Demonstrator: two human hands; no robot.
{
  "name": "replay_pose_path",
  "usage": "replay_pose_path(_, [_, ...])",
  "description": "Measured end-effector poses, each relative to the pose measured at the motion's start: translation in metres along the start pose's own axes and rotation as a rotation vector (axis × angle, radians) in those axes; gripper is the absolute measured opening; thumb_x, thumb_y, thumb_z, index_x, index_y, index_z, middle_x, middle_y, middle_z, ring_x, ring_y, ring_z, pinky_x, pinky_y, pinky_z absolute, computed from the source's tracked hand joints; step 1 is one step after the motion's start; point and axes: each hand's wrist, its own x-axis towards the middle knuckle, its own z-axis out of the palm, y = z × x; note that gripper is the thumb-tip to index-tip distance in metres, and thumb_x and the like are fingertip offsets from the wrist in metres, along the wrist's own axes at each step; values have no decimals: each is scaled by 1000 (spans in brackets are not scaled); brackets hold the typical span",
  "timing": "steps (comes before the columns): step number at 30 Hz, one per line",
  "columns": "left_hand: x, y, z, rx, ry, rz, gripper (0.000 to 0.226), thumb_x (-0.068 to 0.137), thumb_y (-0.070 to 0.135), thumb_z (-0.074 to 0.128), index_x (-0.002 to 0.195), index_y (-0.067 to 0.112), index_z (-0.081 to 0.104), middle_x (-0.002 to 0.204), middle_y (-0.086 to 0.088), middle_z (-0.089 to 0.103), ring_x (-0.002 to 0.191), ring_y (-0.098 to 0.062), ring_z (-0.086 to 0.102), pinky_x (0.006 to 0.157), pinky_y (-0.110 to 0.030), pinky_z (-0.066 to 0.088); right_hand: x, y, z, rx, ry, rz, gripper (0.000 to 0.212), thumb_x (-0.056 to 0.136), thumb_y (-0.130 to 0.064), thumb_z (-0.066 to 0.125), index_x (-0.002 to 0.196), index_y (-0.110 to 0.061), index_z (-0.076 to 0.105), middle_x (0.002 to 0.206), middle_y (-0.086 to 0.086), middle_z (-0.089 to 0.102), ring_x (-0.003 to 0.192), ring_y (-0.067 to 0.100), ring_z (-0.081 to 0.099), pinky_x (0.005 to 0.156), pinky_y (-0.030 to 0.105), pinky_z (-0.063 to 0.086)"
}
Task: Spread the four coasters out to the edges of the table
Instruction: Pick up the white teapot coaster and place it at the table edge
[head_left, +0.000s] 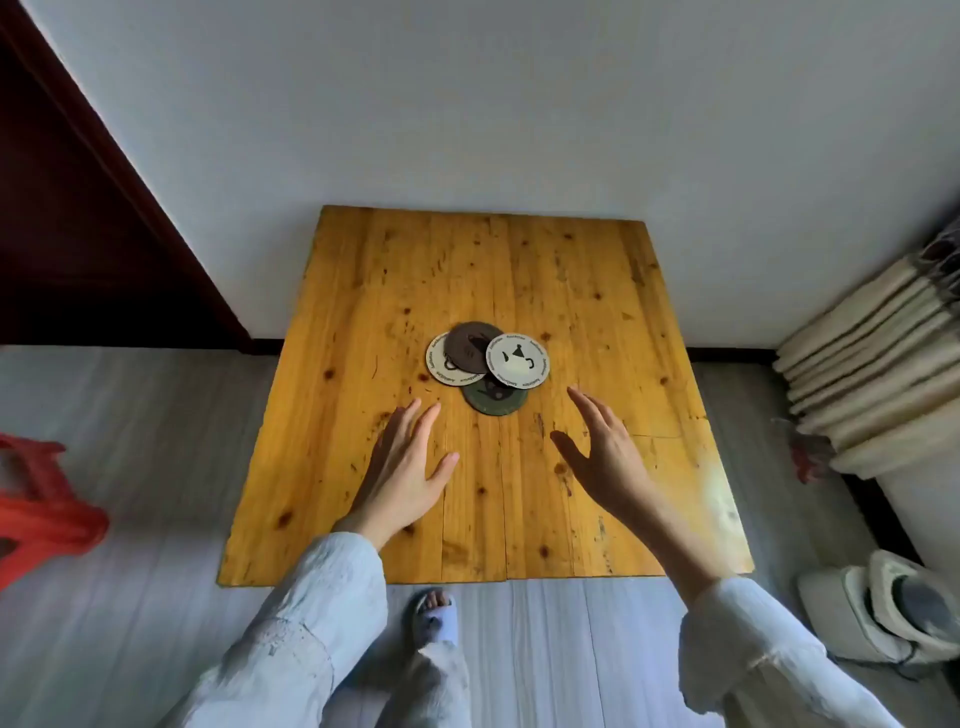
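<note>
Several round coasters lie overlapping in a cluster at the middle of the wooden table (363, 291). A brown coaster (470, 345) sits on top at the back, over a cream coaster (438, 364) at the left. Another cream coaster (518, 360) with black marks lies at the right, and a dark green coaster (496, 401) pokes out at the front. My left hand (402, 462) hovers open, fingers apart, just short of the cluster on its left. My right hand (602, 449) is open too, front right of the cluster. Neither hand touches a coaster.
The table stands against a white wall. A red plastic stool (36, 499) is on the floor at the left. Folded cream bedding (872, 364) is stacked at the right, with a white appliance (893, 608) below it. My slippered foot (434, 616) shows under the table's near edge.
</note>
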Motion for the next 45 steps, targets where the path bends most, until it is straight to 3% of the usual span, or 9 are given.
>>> replay_pose_path(4, [45,-22,6,4,-105,-94,62,93,31,47,146,23,17,158,3,4,146,-16,5,116,-36,17,42,11,26,-20,-118,99,61,92,-33,51,145,-15,26,150,11,36,136,27,36,110,42,37])
replay_pose_path(9, [109,-37,27,-39,-59,-87,46,94,22,44,139,18,36,149,-1,34,138,-13,28,109,-25,27,101,39,57,-135,-238,88,60,94,-32,48,146,-17,22,152,12,32,137,28,34,108,42,40])
replay_pose_path(14, [171,-46,55,7,-121,-117,51,94,21,44,143,17,28,153,-2,28,142,-15,22,115,-32,26,155,73,82,-113,-266,157,57,94,-30,47,145,-14,26,151,13,34,137,30,35,107,42,40])
replay_pose_path(20, [236,-45,90,104,-148,-206,61,95,23,41,148,15,11,159,-3,8,146,-20,2,118,-37,9,210,104,97,77,-251,314,54,96,-27,46,144,-10,28,150,14,35,132,33,41,103,43,41])
replay_pose_path(30, [279,-36,116,-57,-85,-351,53,93,8,42,143,8,25,146,-16,31,134,-30,32,110,-40,30,255,113,113,573,-213,684,45,95,-22,44,135,-1,41,138,21,47,119,35,51,99,51,47])
replay_pose_path(34, [288,-34,112,-390,76,-573,46,91,6,44,136,17,43,141,-9,42,127,-24,44,106,-33,36,257,112,114,696,-170,832,37,91,-13,46,124,5,51,105,15,62,93,27,57,90,52,52])
replay_pose_path(37, [281,-33,114,-412,123,-605,43,89,1,45,127,19,54,134,-9,51,119,-22,50,97,-29,40,248,110,118,706,-167,895,30,88,-9,49,109,8,61,67,5,54,71,21,50,66,42,51])
replay_pose_path(40, [265,-34,112,-427,120,-651,49,87,-6,44,129,19,52,129,-10,56,107,-17,51,87,-25,40,233,110,116,656,-186,921,24,85,-1,48,101,7,64,59,4,48,56,18,43,50,29,37])
replay_pose_path(45, [218,-36,100,-450,30,-634,46,86,-7,47,127,11,53,128,-12,57,110,-18,51,88,-27,42,191,106,105,716,-230,911,12,81,2,52,72,-4,58,66,8,53,75,26,52,63,35,48])
